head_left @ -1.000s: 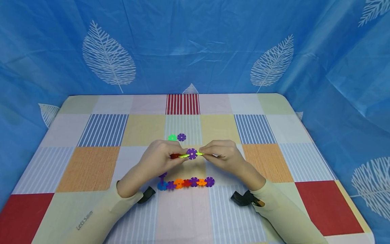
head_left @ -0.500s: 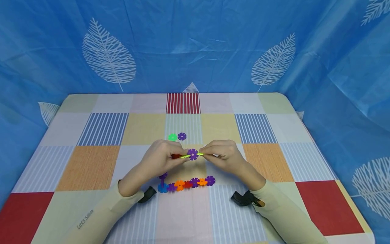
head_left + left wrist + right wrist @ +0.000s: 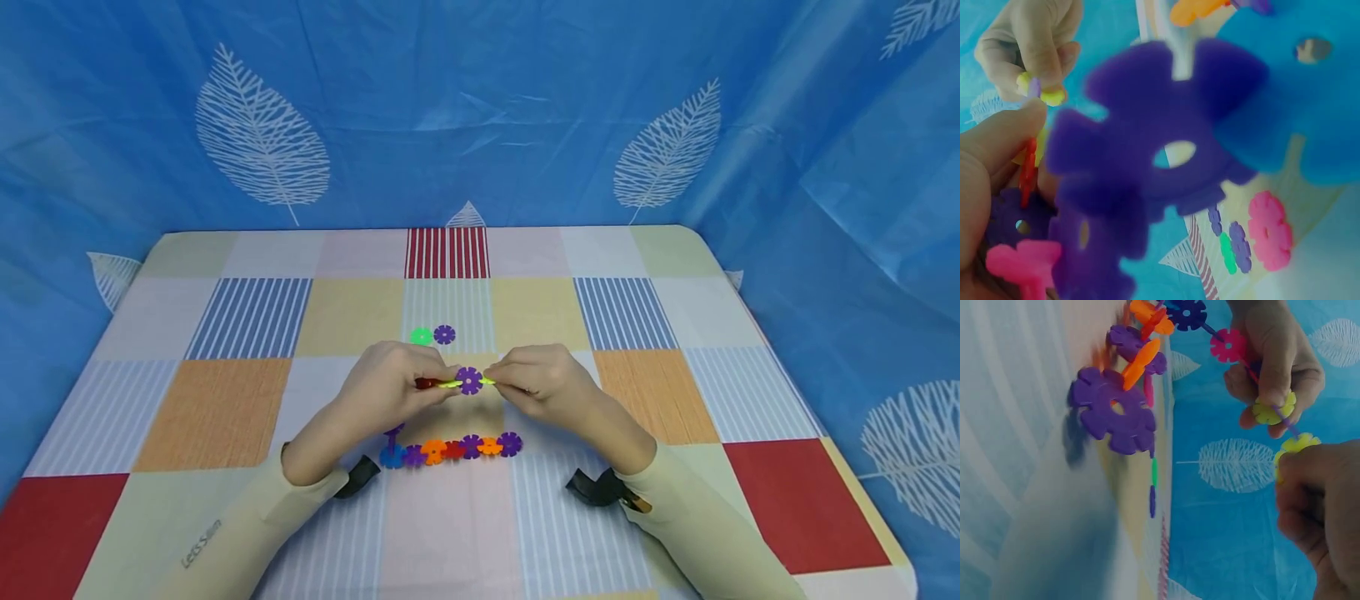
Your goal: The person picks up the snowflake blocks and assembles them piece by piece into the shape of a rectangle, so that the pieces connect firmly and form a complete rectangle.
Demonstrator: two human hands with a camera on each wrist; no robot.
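Note:
Above the patterned table, my left hand pinches a yellow notched flower disc beside a red one. A purple notched disc sits between the hands, joined to that yellow disc. From the other side my right hand pinches a second yellow disc, which meets the purple disc's edge. Whether it is slotted fully in I cannot tell. Below hangs and lies a chain of interlocked discs, with a blue disc, an orange disc and a purple end disc. A pink disc shows by the left hand.
Behind the hands lie a loose green disc and a purple disc. The left wrist view also shows a pink disc near them. A checked cloth covers the table, and a blue curtain hangs behind.
Both hands stay almost still, holding the same discs. The head view shifts slightly, so everything sits a little differently in the picture.

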